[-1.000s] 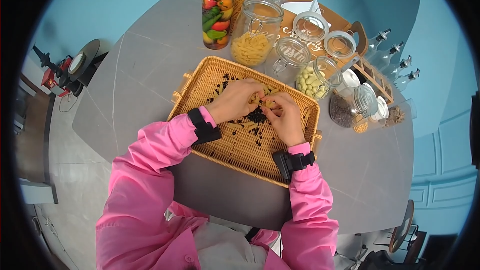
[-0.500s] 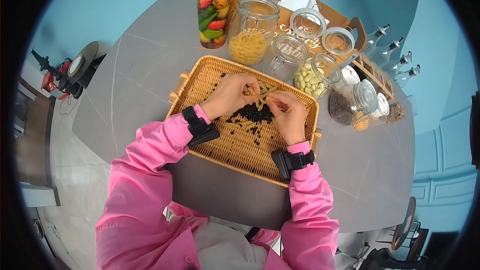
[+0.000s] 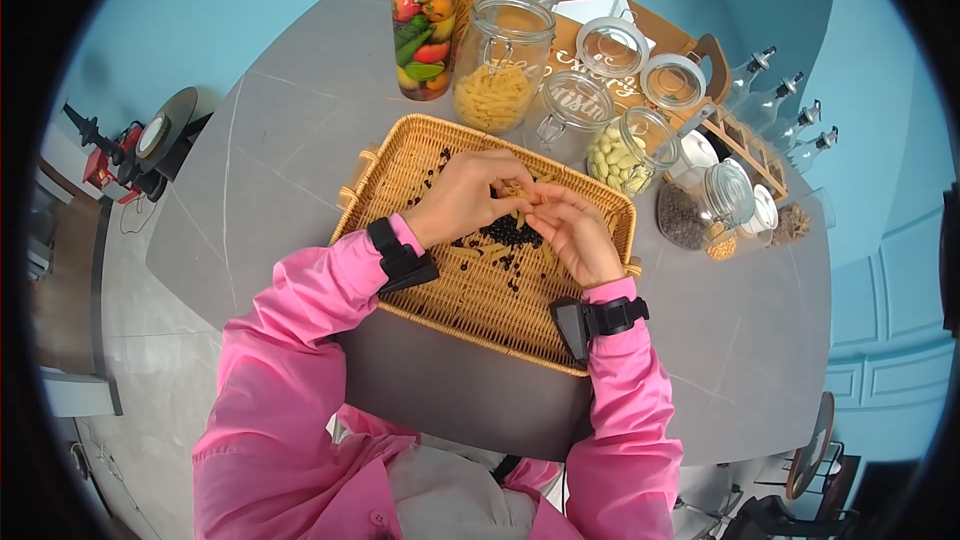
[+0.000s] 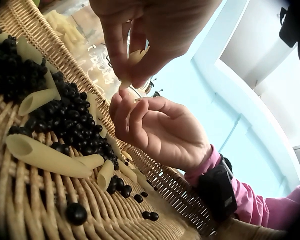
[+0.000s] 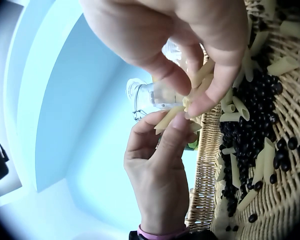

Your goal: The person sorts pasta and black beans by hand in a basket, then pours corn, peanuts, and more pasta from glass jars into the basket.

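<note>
Over a rectangular wicker tray my two hands meet fingertip to fingertip. My left hand pinches pieces of penne between thumb and fingers. Pale penne also shows between the thumb and fingers of my right hand, best seen in the right wrist view. Below them, black beans lie heaped in the tray, with loose penne mixed among them. A few beans are scattered on the weave. In the head view the hands cover part of the heap.
Behind the tray stand a glass jar of penne, a tall jar of colourful vegetables and an open-lidded jar of pale green pieces. A jar of dark grains and several glass bottles stand at the right on the grey table.
The hands, slightly apart half a second ago, have come together at the fingertips. My right hand has turned so its palm shows more, and its wrist has shifted a little right.
</note>
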Motion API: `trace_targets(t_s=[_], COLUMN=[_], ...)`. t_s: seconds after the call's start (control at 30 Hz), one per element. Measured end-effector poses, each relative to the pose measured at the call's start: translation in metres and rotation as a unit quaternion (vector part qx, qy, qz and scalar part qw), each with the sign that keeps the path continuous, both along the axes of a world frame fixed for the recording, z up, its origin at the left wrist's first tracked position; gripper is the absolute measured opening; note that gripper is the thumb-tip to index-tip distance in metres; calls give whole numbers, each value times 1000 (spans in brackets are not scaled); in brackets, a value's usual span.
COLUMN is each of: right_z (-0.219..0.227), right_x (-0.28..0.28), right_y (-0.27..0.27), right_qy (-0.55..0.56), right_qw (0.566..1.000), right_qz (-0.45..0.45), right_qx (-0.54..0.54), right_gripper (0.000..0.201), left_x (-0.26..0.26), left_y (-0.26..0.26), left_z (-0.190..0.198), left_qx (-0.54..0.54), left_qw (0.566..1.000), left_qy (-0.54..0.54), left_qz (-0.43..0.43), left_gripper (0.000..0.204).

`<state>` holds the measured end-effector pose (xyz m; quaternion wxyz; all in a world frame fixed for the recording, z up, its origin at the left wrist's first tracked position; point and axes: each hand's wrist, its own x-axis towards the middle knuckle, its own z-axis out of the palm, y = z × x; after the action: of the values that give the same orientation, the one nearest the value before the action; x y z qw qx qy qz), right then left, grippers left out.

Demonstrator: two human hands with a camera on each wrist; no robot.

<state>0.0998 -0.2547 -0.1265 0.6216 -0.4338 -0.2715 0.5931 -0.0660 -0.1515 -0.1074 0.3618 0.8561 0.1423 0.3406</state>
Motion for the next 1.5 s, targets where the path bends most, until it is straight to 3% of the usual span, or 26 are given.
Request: trace_targets(t_s=[0.1, 0.17, 0.27, 0.8, 0.87, 0.9, 0.93, 1.0, 1.2, 1.33, 1.5], right_z=[2, 2, 11, 4, 3, 11, 9, 6, 5, 8, 9], right_x=[-3, -4, -6, 5, 9, 4, 6, 12, 10, 8, 7], right_y=[-1, -1, -2, -2, -1, -1, 0, -1, -1, -1, -1], right_qy=[57, 74, 57, 93, 150, 148, 148, 127, 67, 52, 43], right_qw=[998, 996, 992, 995, 989, 986, 986, 987, 991, 990, 993], right_qz=[36, 53, 112, 36, 2, -59, -60, -88, -115, -120, -102], right_qx=[-16, -25, -16, -17, -12, -45, -44, -49, -31, -47, -43], right_gripper=[27, 30, 31, 20, 19, 22, 22, 30, 41, 41, 39], left_x=[3, 5, 5, 4, 5, 5, 7, 8, 23, 25, 24], left_y=[-2, -2, -5, -1, 9, 12, 15, 18, 12, 16, 22], left_z=[-1, -4, 0, 4, 5, 9, 10, 11, 1, -10, -19], left_qx=[21, 103, 57, -43, 48, 104, 105, 202, 240, 225, 142], left_qw=[999, 993, 996, 998, 999, 994, 993, 967, 935, 940, 971], left_qy=[-2, -37, -6, -24, 6, 40, 40, 108, 238, 237, 171], left_qz=[-24, -38, -64, -31, -7, -20, -20, -115, -105, -103, -86], left_gripper=[20, 23, 25, 31, 30, 27, 27, 35, 58, 54, 30])
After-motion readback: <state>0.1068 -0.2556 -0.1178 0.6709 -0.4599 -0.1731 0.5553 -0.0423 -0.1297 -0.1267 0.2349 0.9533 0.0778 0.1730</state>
